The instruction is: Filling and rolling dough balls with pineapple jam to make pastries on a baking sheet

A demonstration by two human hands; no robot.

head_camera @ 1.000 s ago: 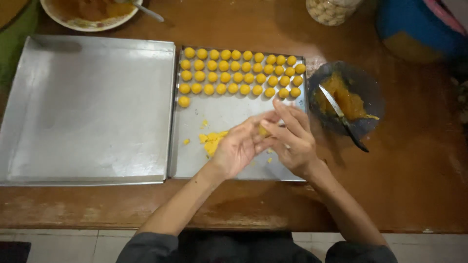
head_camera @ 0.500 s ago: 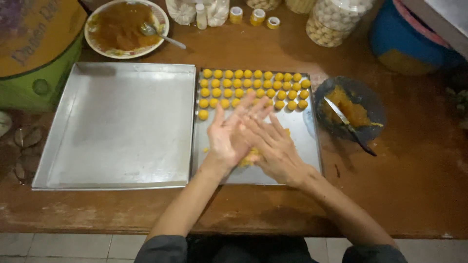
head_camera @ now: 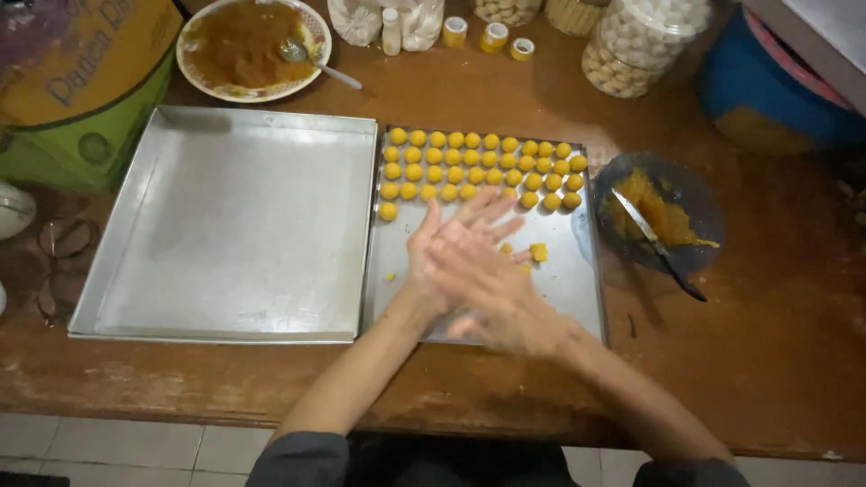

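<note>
My left hand (head_camera: 448, 230) and my right hand (head_camera: 494, 290) are pressed palm to palm above the right metal tray (head_camera: 577, 298). The right hand lies across the left palm, and the left fingers point away from me. Whatever lies between the palms is hidden. Several small yellow dough balls (head_camera: 478, 167) stand in rows along the tray's far side. Just right of my fingers, a loose yellow dough piece (head_camera: 538, 252) and some crumbs lie on the tray.
A dark bowl (head_camera: 695, 194) of orange filling with a utensil (head_camera: 651, 241) in it sits right of the tray. A bare metal tray (head_camera: 234, 225) lies to the left. A plate of brown paste (head_camera: 253, 45), jars (head_camera: 649, 41), a blue tub (head_camera: 776, 90) and a green box (head_camera: 81, 81) line the back.
A second ago my fingers pinched a bit of yellow dough over the tray. The hands then flattened together, and the right hand has since slid back over the left palm.
</note>
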